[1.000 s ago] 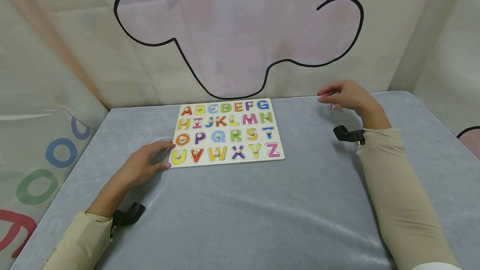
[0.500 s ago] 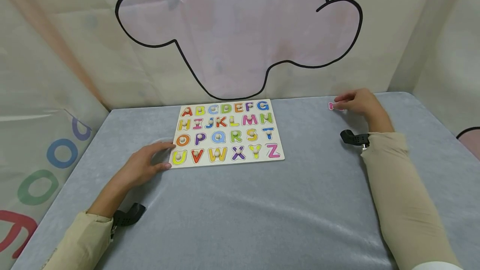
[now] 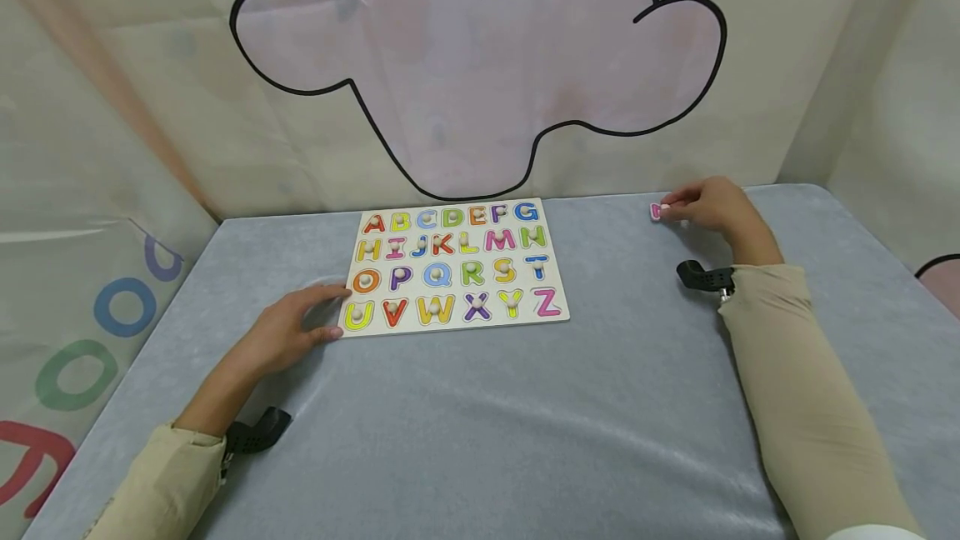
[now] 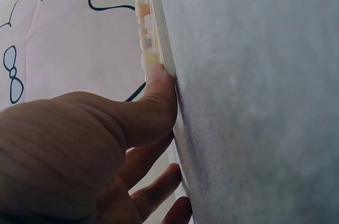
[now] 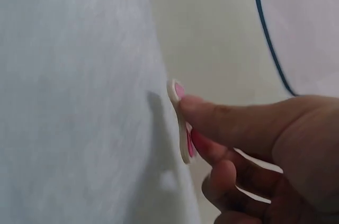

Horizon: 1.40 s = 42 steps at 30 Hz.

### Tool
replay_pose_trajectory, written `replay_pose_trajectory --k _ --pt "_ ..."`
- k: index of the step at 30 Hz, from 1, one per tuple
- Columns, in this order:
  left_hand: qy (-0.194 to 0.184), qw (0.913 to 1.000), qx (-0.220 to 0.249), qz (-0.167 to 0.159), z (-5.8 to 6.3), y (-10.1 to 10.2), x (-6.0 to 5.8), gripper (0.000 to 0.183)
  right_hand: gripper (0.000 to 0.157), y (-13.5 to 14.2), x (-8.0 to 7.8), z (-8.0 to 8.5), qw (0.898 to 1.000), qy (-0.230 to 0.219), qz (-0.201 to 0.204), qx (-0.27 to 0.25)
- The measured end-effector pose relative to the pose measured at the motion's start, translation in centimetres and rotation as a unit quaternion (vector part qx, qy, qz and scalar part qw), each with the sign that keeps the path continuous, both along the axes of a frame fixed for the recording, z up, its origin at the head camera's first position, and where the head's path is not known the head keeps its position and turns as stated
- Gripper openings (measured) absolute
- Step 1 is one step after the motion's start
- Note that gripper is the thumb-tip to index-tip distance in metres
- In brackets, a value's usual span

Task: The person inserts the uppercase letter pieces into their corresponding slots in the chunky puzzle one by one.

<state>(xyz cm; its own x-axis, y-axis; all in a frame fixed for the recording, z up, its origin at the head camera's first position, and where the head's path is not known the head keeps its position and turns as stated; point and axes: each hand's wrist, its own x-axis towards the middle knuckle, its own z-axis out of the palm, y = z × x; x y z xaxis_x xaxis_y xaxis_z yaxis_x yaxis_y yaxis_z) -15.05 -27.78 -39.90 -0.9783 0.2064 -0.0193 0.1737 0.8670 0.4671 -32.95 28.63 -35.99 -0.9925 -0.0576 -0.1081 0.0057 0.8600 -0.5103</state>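
Observation:
A white alphabet puzzle board [image 3: 453,299] with coloured letters and small knobs lies flat near the back of the table. My left hand [image 3: 281,330] rests at its left side, fingertips and thumb touching the edge near the lower corner; in the left wrist view the thumb [image 4: 156,105] meets the board's edge [image 4: 162,33]. Over at the back right, my right hand [image 3: 716,211] pinches a pink letter puzzle piece [image 3: 656,212]. Seen edge-on in the right wrist view, the pink piece [image 5: 183,123] sits between thumb and fingers close over the cloth, its letter partly hidden.
A grey-blue cloth [image 3: 480,423] covers the table. Behind the table hangs a pale backdrop [image 3: 585,48] with a black-outlined drawing, close to the board's far edge. On the left is a sheet [image 3: 90,273] with printed coloured letters.
My right hand moved right to the pink piece, took hold of it, and shifted slightly left with it. The left hand and the board stay in place.

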Motion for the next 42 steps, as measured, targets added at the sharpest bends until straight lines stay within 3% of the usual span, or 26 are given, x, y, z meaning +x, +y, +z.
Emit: replay_pose_trajectory --k 11,29,42 --pt "0.002 1.0 -0.002 -0.002 -0.1 -0.1 -0.1 0.057 0.036 -3.8 0.2 1.3 0.995 0.023 0.096 -0.021" --pt "-0.006 1.0 -0.002 0.003 -0.1 -0.1 -0.1 0.058 0.021 -8.7 0.6 0.2 0.982 -0.008 0.191 0.007" --pt "-0.009 1.0 0.002 0.003 0.0 -0.1 -0.2 0.057 0.023 -9.4 0.9 0.0 0.986 -0.018 0.166 0.018"
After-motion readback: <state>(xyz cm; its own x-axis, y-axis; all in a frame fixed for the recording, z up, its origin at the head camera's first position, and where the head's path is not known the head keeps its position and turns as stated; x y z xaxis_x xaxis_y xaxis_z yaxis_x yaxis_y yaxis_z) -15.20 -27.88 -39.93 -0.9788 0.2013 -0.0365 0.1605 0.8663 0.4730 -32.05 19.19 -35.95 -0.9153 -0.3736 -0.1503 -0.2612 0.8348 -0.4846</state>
